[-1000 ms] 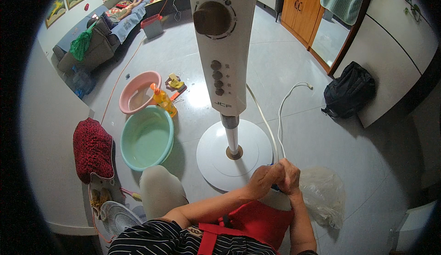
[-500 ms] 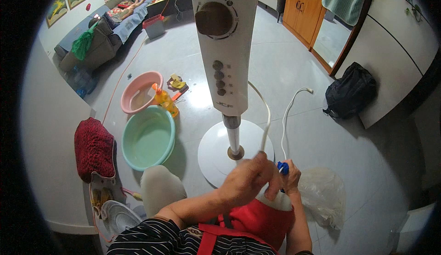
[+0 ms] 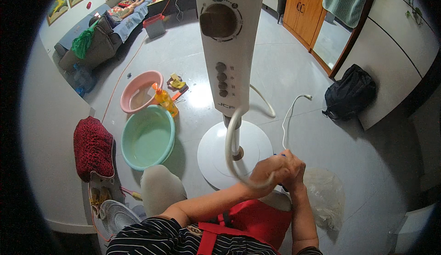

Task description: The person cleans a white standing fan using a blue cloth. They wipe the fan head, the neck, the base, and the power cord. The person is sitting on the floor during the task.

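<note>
In front of me stands a white pedestal fan with a dark knob and several round buttons on its column. Its round white base rests on the floor. A white power cord leaves the column, loops forward and runs into my left hand, which is closed on it. My right hand is closed right against the left one, and the cord's plug end trails from between them onto the floor. Small bits of something blue show at the fingers; most of it is hidden.
To the left are a green basin, a pink basin, an orange bottle and a red cushion. A fan grille lies nearer. On the right are a clear plastic bag and a black bag. Someone lies on the sofa.
My left hand has moved down and right to meet my right hand, pulling the cord into a wide loop before the column. The blue thing in my right hand is now mostly covered.
</note>
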The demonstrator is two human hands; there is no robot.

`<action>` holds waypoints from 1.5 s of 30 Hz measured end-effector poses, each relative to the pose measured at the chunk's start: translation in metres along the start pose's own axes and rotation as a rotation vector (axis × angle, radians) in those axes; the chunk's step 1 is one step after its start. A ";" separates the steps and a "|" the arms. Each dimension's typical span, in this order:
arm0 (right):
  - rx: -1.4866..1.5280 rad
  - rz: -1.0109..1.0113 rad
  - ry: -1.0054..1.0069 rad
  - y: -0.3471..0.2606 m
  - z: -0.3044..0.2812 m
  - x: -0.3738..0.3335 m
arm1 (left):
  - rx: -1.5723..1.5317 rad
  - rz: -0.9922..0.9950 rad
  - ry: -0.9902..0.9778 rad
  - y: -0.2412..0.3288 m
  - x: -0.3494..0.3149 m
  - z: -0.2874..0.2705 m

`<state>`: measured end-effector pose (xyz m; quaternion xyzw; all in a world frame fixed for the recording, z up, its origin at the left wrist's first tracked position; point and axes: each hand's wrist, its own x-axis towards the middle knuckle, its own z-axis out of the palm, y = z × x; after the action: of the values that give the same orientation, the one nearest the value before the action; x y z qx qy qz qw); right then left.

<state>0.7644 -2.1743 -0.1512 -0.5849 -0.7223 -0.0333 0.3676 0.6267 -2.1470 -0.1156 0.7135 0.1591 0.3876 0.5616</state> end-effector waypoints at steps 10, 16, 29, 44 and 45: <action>0.032 0.030 0.104 0.014 0.024 -0.013 | 0.019 -0.248 -0.004 0.045 -0.034 -0.029; -0.114 0.141 -0.007 0.064 0.048 -0.035 | -0.731 -0.233 0.101 0.093 -0.065 -0.082; -0.358 0.402 -0.110 0.078 0.005 -0.006 | -0.817 -0.526 0.849 0.027 -0.131 -0.132; -0.272 0.073 -0.257 0.003 0.015 0.003 | 0.857 -0.049 0.121 -0.034 -0.032 -0.029; -0.269 0.058 -0.253 0.000 0.012 0.002 | 0.901 -0.199 -0.033 -0.035 -0.020 -0.030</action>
<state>0.7586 -2.1663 -0.1591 -0.6488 -0.7347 -0.0450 0.1930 0.5990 -2.1285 -0.1537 0.8738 0.3706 0.2127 0.2322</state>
